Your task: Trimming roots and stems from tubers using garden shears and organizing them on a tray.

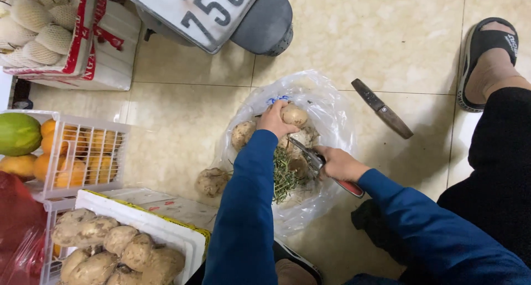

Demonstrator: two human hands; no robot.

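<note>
My left hand [275, 119] grips a round, dirt-covered root vegetable [294, 115] over a clear plastic bag [332, 113] spread on the tiled floor. My right hand [338, 163] holds red-handled scissors [321, 166], blades pointing up-left toward the vegetable. Inside the bag lie more root vegetables [243, 133] and a pile of green stem trimmings [285, 177]. Both arms wear blue sleeves.
One root vegetable [212, 181] lies on the floor left of the bag. A white box [166, 229] of root vegetables sits lower left, with a crate of oranges [83, 152] behind. A knife [381, 108] lies right of the bag. A sandalled foot [487, 58] and a scooter's rear [221, 14] are nearby.
</note>
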